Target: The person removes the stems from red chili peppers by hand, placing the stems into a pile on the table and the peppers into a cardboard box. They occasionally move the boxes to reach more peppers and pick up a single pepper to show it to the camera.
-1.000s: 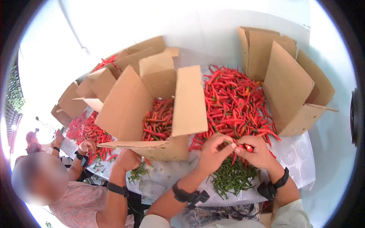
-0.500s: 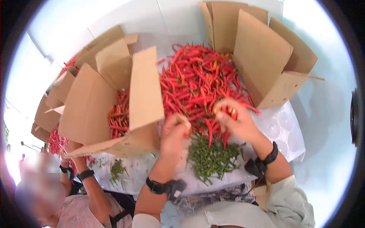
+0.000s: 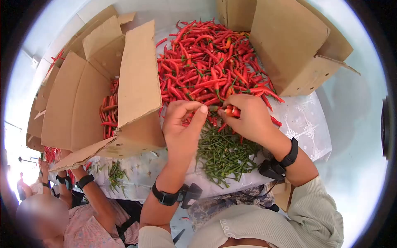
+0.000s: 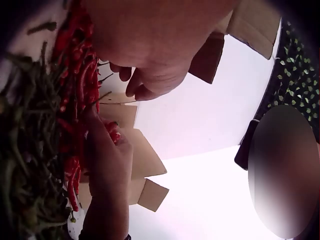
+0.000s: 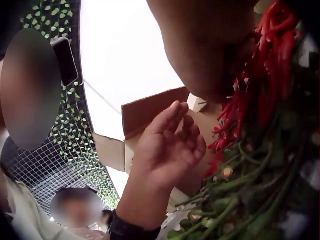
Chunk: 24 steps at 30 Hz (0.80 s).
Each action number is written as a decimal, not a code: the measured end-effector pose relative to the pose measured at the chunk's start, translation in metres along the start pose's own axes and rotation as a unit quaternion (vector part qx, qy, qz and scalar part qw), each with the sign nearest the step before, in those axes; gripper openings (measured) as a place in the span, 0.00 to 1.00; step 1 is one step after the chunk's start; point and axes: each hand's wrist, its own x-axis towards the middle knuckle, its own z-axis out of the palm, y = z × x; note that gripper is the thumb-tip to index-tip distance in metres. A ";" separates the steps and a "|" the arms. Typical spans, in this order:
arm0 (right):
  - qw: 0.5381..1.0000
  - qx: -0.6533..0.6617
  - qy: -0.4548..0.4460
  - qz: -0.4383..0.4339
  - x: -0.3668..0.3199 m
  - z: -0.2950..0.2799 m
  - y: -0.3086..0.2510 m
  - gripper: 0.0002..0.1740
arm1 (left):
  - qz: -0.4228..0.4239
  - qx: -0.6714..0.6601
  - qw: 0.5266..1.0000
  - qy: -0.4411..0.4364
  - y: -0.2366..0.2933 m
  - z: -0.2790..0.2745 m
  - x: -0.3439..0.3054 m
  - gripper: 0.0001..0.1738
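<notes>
Chilies (image 3: 232, 111): a small red bunch, pinched in the right hand (image 3: 248, 120), fingers clamping together on them. They are hanging just above the table (image 3: 308, 130), toward its near edge, where the red pile (image 3: 206, 62) is meeting the stems (image 3: 223, 155).

Left hand (image 3: 180, 128) is hovering just beside the right, a small gap between them. Its fingers are loosely bending with the thumb sticking out; the right wrist view is showing nothing in them.

Stems are lying as a green heap at the near edge, right under both hands and touching the red pile. The red pile is covering the middle of the table and running to the far edge.

Left box (image 3: 136, 78) is standing open along the left edge, flaps up, more red chilies lying inside. Right box (image 3: 289, 45) is sitting at the far right corner, touching the red pile.

Another person's arm (image 3: 93, 190) is reaching in at the near left corner, under a left box flap.
</notes>
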 end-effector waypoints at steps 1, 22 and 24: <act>1.000 0.011 0.018 -0.004 0.000 0.000 0.002 0.13 | 0.024 0.062 0.998 0.008 -0.004 0.000 -0.001 0.09; 0.980 0.172 -0.002 -0.096 -0.007 -0.006 -0.007 0.12 | 0.188 0.182 0.965 -0.019 0.011 0.004 -0.001 0.04; 0.980 0.160 0.026 -0.119 -0.006 -0.002 -0.007 0.12 | 0.179 0.188 0.965 -0.031 0.009 0.004 -0.001 0.03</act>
